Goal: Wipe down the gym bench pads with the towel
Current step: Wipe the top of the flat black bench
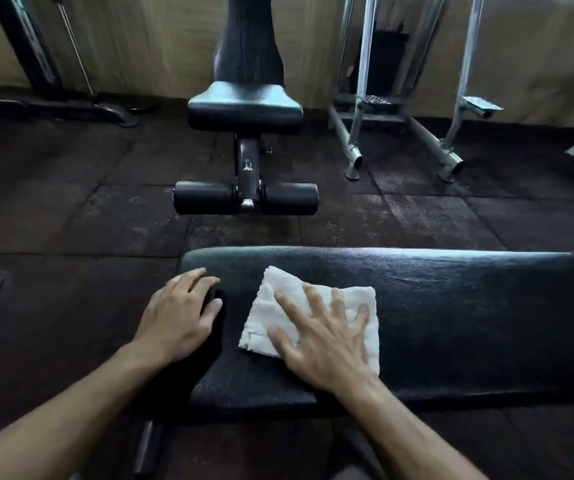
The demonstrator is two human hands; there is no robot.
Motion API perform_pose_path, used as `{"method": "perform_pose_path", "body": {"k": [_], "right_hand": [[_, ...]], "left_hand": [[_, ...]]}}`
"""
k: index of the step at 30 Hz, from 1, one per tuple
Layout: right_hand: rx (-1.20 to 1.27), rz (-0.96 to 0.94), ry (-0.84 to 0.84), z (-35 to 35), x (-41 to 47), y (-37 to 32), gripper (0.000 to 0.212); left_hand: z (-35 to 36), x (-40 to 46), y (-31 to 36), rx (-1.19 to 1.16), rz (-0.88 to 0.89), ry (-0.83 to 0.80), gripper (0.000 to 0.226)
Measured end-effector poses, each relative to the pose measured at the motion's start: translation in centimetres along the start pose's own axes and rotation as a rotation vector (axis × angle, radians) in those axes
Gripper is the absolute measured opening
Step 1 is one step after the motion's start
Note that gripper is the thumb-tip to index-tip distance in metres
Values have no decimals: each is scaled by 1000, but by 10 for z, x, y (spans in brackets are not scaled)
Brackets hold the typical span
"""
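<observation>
Towel (313,310), white and folded, lies flat on the left part of the black bench pad (451,306), pressed down by the right hand (327,341) with its fingers spread straight across the cloth. Left hand (178,317) rests on the pad's left end, fingers loosely bent over the edge and holding nothing. Beyond on the dark floor (70,209) stands a second bench (245,112), with a metal frame (358,133) to its right.

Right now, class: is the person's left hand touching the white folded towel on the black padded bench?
Apart. The head view shows the left hand resting on the black bench pad's end, with bare pad between it and the white folded towel.
</observation>
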State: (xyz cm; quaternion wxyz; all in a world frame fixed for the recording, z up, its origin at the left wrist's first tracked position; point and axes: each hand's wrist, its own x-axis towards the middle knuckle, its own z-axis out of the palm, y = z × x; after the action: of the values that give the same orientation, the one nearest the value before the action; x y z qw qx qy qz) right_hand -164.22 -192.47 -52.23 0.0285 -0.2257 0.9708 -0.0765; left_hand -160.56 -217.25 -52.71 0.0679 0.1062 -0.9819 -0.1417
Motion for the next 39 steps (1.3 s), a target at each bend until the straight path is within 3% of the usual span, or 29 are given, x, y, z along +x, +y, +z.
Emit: {"method": "perform_pose_path", "body": {"k": [7,17,25,39], "right_hand": [[-43,88,-49,-10,-39,51,67],[-135,-135,-119,-21,-16,65,71],[135,245,-55,-25,-18,31,79],[89,193,-129,-10,-21,40,99]], "left_hand": [[5,4,29,-70,80,39,49],[-7,-1,32,-39,128,48,64],[-10,-4,57,-14,148,10,71],[0,-3,58,-25,129,-3,65]]}}
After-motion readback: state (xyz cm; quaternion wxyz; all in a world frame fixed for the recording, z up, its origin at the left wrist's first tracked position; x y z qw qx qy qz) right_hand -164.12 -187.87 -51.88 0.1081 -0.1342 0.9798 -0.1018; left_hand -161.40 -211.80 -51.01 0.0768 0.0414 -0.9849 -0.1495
